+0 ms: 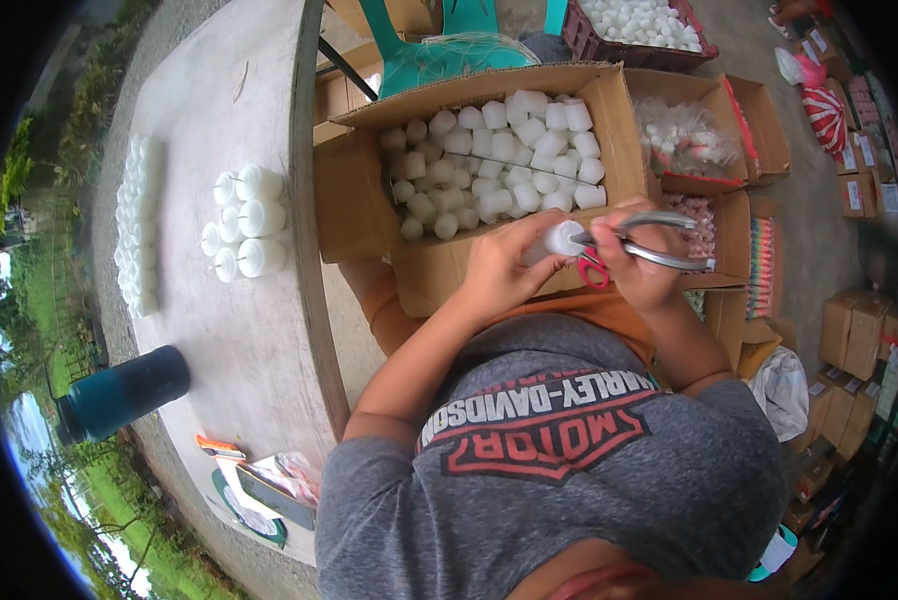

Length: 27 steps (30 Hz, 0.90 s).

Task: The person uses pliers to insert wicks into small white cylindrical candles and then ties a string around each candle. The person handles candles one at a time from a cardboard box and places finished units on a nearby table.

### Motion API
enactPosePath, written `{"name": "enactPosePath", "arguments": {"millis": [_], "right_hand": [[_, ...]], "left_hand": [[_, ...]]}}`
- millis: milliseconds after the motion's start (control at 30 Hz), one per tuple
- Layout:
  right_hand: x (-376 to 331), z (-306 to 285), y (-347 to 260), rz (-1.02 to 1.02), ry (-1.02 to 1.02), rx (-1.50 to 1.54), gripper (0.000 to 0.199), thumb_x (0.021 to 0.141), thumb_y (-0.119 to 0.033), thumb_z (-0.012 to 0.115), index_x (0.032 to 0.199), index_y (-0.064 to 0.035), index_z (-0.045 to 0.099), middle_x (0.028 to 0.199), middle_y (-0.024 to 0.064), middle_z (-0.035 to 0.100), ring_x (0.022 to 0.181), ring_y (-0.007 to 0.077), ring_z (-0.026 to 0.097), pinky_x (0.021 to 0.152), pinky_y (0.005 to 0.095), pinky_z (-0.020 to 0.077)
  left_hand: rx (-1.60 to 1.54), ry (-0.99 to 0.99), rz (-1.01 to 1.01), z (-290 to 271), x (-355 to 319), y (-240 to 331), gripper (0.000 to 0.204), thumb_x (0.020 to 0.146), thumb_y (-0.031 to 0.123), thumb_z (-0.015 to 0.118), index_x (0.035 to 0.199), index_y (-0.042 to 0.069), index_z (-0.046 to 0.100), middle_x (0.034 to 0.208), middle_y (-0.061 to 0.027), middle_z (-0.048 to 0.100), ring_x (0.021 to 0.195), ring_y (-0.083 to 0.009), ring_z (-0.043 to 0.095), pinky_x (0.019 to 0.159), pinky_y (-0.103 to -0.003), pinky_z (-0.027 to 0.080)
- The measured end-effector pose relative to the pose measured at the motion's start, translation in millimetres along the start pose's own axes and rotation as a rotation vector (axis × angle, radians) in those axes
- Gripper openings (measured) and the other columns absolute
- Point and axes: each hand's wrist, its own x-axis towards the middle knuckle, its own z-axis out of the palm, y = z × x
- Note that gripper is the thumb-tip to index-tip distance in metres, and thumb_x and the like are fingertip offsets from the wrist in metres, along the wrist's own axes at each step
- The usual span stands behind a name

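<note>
My left hand (507, 262) is closed around a small white candle (566, 238), its round end turned toward my right hand. In my right hand (637, 265) is a silver tool with two curved handles (659, 255), like pliers, its tip close to the candle. A red loop (594, 268), like a scissors handle, shows under the right fingers; what it belongs to is partly hidden. Just beyond both hands stands an open cardboard box (374, 170) of loose white candles (494, 150). A thin straight strand or rod lies across them.
On the grey table (219, 350) at left stand white candles with wicks (259, 220) in groups. A dark blue bottle (129, 390) and an orange cutter (219, 447) lie there too. A teal chair (449, 65) and a dark red crate (634, 45) are behind the box; cartons (854, 330) line the right.
</note>
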Motion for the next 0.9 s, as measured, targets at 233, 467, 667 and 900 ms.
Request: {"name": "enactPosePath", "arguments": {"millis": [233,467,667,900], "right_hand": [[-4.8,1.9,-1.6,0.136,0.018,0.032,0.008,0.081,-0.005,0.066,0.086,-0.0017,0.061,0.077,0.0096,0.061,0.068,0.0205,0.058,0.059,0.0299,0.0472],[-5.7,8.0,-0.6,0.123,0.090,0.075,0.009,0.080,-0.006,0.068,0.085,-0.0014,0.062,0.076,0.0094,0.061,0.067,0.0203,0.059,0.058,0.0304,0.0470],[-9.2,15.9,1.1,0.096,0.062,0.046,0.007,0.081,-0.006,0.067,0.080,-0.0020,0.061,0.077,0.0075,0.062,0.065,0.0192,0.057,0.058,0.0293,0.0458],[-18.6,17.6,3.2,0.309,0.109,0.160,0.007,0.087,-0.006,0.059,0.085,0.0006,0.057,0.081,0.0099,0.062,0.068,0.0166,0.058,0.063,0.0285,0.0470]], "left_hand": [[-0.004,-0.083,-0.106,-6.8,1.1,3.9,0.037,0.072,0.010,0.075,0.106,0.006,0.061,0.105,-0.0084,0.066,0.094,-0.0219,0.066,0.080,-0.030,0.050],[0.148,-0.033,0.011,-14.7,5.4,6.6,0.042,0.069,0.015,0.076,0.108,0.009,0.061,0.103,-0.0081,0.066,0.089,-0.0257,0.065,0.075,-0.033,0.051],[0.167,-0.027,0.011,-18.8,6.0,7.6,0.042,0.069,0.016,0.076,0.108,0.009,0.061,0.101,-0.0082,0.067,0.086,-0.0265,0.066,0.073,-0.033,0.051],[-0.017,-0.118,-0.078,-23.3,3.4,11.9,0.041,0.071,0.014,0.076,0.109,0.008,0.060,0.101,-0.0090,0.067,0.082,-0.0220,0.066,0.073,-0.031,0.051]]}}
